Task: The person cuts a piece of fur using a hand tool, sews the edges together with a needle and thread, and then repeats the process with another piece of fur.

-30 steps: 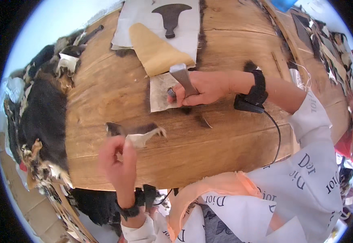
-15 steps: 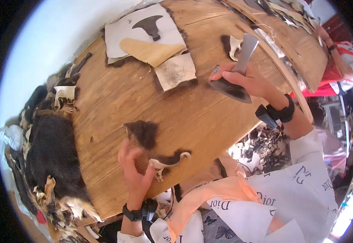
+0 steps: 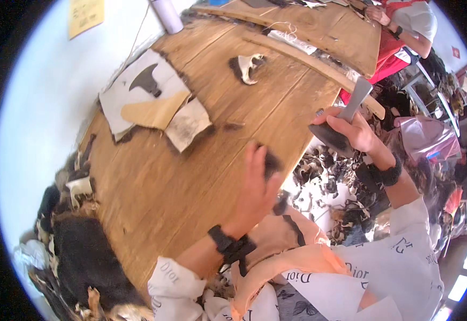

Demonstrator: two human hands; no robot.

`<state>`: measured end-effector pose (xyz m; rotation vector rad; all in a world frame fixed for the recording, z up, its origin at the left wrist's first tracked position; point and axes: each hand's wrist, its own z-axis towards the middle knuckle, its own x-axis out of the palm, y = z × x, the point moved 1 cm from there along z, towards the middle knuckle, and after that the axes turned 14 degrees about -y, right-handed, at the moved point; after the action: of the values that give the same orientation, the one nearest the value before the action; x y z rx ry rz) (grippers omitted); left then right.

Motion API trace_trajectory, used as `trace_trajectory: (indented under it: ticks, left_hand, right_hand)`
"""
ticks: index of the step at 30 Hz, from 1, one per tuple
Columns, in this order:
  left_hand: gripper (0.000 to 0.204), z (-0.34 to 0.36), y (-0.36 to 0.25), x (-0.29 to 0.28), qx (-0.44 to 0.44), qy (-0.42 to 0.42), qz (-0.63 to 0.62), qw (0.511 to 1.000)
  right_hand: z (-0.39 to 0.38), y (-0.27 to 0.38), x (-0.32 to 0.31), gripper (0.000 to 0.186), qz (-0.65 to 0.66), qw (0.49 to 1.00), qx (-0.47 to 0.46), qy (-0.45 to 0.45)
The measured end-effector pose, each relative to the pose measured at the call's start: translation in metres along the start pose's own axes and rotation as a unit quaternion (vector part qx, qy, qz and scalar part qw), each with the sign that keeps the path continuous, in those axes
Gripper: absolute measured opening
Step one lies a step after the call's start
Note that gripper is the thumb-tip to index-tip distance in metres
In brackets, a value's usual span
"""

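Note:
My left hand (image 3: 257, 184) lies near the table's right edge, fingers stretched out and slightly blurred. Against its fingers is a dark fur scrap (image 3: 272, 162), partly hidden by them. Another small dark piece (image 3: 281, 203) shows below the hand at the edge. Held up beyond the edge, my right hand (image 3: 354, 131) is closed around a broad-bladed knife (image 3: 357, 96) with a grey handle and a dark, wide blade. A white-and-dark fur scrap (image 3: 249, 68) lies farther back on the wooden table (image 3: 190, 203).
A similar dark blade (image 3: 146, 81) rests on a pale pelt (image 3: 118, 104) with a tan sheet (image 3: 156, 109). Dark furs (image 3: 86, 257) line the left edge. Many scraps (image 3: 324, 187) are heaped below the right edge. A co-worker's arm (image 3: 415, 43) shows at far right.
My left hand has swept right across the table, and the fur scraps that lay by it have moved to the edge. My right hand, still with the knife, is now past the edge. The view has turned.

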<state>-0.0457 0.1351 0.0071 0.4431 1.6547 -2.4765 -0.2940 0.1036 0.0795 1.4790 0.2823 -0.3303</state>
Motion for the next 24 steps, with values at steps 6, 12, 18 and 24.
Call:
trace_trajectory:
  ticks: [6,12,18,24]
  left_hand:
    - [0.053,0.069,0.049,0.037,-0.006,-0.078,0.364,0.928]
    - [0.040,0.154,0.032,0.096,0.148,-0.022,0.271,0.951]
    - [0.047,0.218,0.029,0.102,0.096,0.190,0.396,0.893]
    - [0.034,0.146,-0.016,0.116,0.178,0.300,-0.194,0.917]
  right_hand:
    - [0.002,-0.016,-0.066,0.026,-0.028,0.996,0.003,-0.088]
    - [0.028,-0.046,-0.128,0.020,-0.143,0.973,-0.017,-0.180]
    - [0.085,-0.032,-0.142,0.021,-0.375,0.914,-0.025,-0.155]
    - [0.169,-0.060,-0.099,0.021,-0.274,0.946,-0.137,-0.109]
